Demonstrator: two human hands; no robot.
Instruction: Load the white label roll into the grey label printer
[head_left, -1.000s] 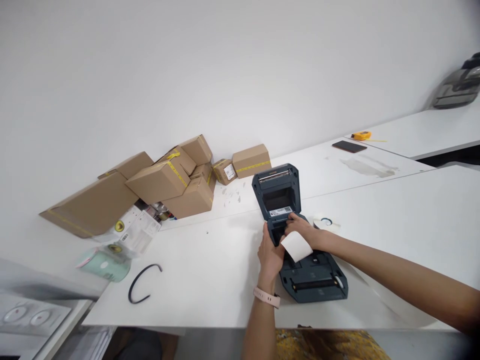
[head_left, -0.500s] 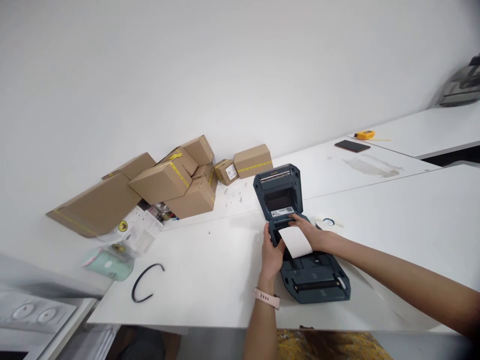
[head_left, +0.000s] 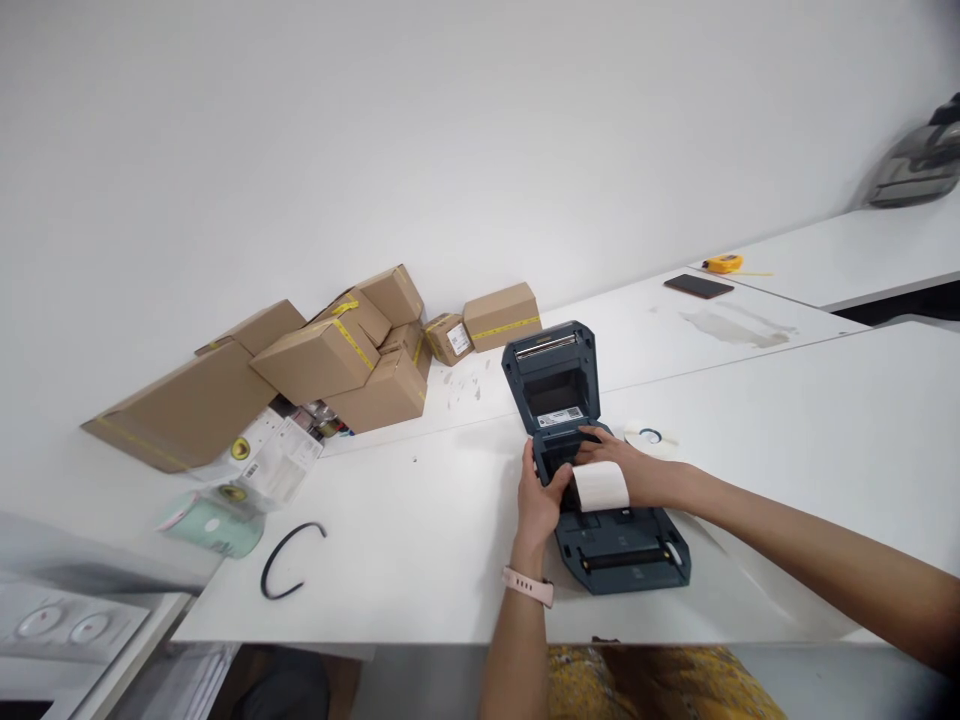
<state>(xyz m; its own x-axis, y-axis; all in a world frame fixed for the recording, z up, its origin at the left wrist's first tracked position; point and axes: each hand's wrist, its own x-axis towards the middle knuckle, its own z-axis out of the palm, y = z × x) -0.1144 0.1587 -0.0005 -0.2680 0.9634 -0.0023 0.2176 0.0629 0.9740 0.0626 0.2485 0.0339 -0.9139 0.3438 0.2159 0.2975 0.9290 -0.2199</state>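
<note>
A dark label printer (head_left: 622, 565) sits on the white table with its lid (head_left: 551, 375) swung up. My left hand (head_left: 538, 505) grips the printer's left side, fingers along the outer wall and thumb over the inner bay. From the right, my right hand (head_left: 619, 462) reaches into the bay, its fingers closed at the label roll there, which is mostly hidden. A strip of white label paper (head_left: 601, 487) comes out between my hands and curls down over the front. Behind my right forearm lies another roll of labels (head_left: 651, 441), partly covered.
Cardboard boxes (head_left: 322, 355) are piled at the back left. Nearer are a mint-green container (head_left: 214, 525), packaged goods (head_left: 281, 455) and a black curved band (head_left: 274, 565). A phone (head_left: 699, 287) and a yellow tape measure (head_left: 724, 264) lie at the back right.
The paper strip has shifted right and now curls more steeply between my hands. My right hand's fingers have moved slightly in the bay. The view has shifted a little.
</note>
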